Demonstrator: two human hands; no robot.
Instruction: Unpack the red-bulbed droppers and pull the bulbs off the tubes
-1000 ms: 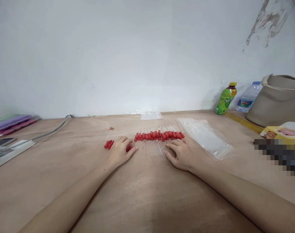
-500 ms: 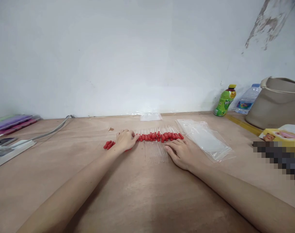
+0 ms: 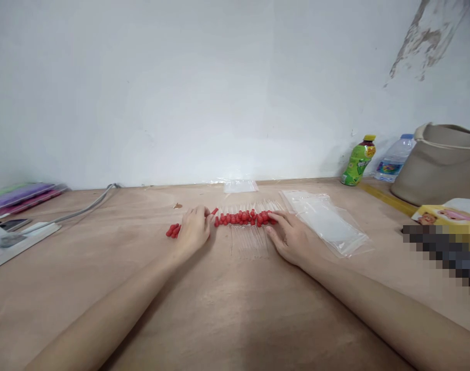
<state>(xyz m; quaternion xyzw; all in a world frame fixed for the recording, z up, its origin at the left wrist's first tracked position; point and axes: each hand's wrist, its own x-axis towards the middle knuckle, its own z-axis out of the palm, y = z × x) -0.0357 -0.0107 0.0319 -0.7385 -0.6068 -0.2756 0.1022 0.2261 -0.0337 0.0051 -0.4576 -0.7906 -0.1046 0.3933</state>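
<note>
Between the hands, I see a red row [image 3: 240, 218] crosswise, right hand [image 3: 295, 241] touching (grip unclear). Left hand [image 3: 194, 226] pinches one red piece [image 3: 214, 211].

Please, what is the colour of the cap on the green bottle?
The cap is yellow, best seen in the head view.

Two bare forearms reach forward from the lower corners, angling inward. The left hand [image 3: 194, 226] is palm down, its fingers curled forward and its thumb close to them. The right hand [image 3: 291, 237] is lower-wristed, fingers extended inward, thumb apart.
</note>
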